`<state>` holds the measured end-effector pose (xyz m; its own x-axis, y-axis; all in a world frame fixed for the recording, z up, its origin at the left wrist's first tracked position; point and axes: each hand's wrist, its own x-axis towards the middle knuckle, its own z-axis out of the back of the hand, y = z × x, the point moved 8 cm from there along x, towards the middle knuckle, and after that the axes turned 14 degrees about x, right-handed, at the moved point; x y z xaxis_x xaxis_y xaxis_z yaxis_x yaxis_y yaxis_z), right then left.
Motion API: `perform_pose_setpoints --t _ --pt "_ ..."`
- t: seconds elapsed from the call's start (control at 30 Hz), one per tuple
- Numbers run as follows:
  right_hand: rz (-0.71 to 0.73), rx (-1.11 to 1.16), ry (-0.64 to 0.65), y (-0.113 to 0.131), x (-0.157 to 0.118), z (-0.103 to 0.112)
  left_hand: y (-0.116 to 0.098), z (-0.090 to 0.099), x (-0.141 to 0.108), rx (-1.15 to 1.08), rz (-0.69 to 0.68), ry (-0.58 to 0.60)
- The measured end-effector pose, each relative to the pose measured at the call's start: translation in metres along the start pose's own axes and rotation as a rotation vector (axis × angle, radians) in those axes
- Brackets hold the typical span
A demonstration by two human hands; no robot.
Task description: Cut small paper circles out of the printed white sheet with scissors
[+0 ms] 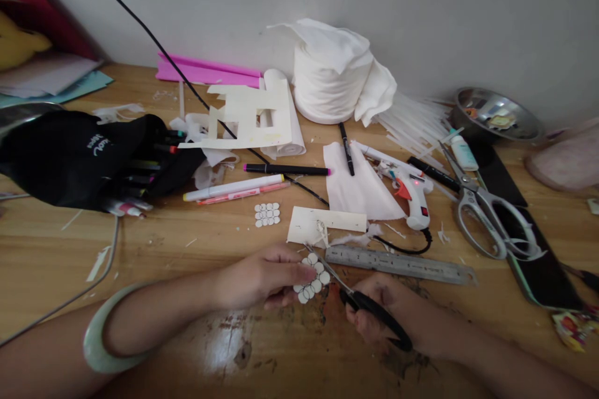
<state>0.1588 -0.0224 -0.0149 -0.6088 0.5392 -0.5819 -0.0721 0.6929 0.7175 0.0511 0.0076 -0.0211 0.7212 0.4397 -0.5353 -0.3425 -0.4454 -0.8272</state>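
My left hand (264, 274) pinches a small white paper piece (312, 277) made of joined circles, low over the wooden table (187, 243). My right hand (381, 312) grips small black-handled scissors (360, 299), whose thin blades point up and left and touch the paper piece at its top. A jade-green bangle (100, 340) rings my left wrist. A second cluster of white paper circles (267, 214) lies on the table just beyond my left hand.
A steel ruler (400, 264), a cream card strip (327, 222), a white glue gun (414, 190), big grey scissors (491, 215) and a dark phone (538, 255) lie beyond my hands. Markers (234, 188), a black pen pouch (79, 159), a tissue roll (327, 75) and a metal bowl (496, 115) sit farther back.
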Motion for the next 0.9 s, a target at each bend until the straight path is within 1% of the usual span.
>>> perform_pose_setpoints --t 0.13,0.23,0.4,0.5,0.57,0.63,0.7,0.77,0.83,0.9 --pt "-0.003 -0.049 -0.003 -0.004 0.002 0.005 -0.001 0.000 0.001 0.015 -0.022 -0.003" --pt "0.004 -0.024 0.019 -0.005 0.004 0.005 -0.002 0.000 0.001 0.033 -0.045 -0.006" --pt "0.089 0.050 0.022 -0.002 0.006 0.005 -0.006 0.000 0.003 0.028 -0.140 -0.044" --pt "0.168 0.000 -0.031 0.000 0.003 0.013 -0.006 0.002 0.005 0.002 -0.181 -0.085" --pt "0.239 -0.093 -0.177 0.008 -0.002 0.028 -0.008 0.004 0.006 -0.022 -0.217 -0.108" --pt "0.329 -0.248 -0.398 0.023 -0.013 0.048 -0.011 0.004 0.007 -0.009 -0.248 -0.120" --pt "0.409 -0.447 -0.593 0.042 -0.028 0.063 -0.013 0.004 0.006 0.016 -0.270 -0.137" --pt "0.416 -0.712 -0.758 0.057 -0.042 0.071 -0.014 0.006 0.005 0.042 -0.282 -0.163" --pt "0.385 -0.962 -0.875 0.067 -0.052 0.073 -0.014 0.007 0.004 0.075 -0.291 -0.185" --pt "0.353 -1.123 -0.913 0.071 -0.055 0.070 -0.013 0.007 0.004 0.114 -0.298 -0.198"
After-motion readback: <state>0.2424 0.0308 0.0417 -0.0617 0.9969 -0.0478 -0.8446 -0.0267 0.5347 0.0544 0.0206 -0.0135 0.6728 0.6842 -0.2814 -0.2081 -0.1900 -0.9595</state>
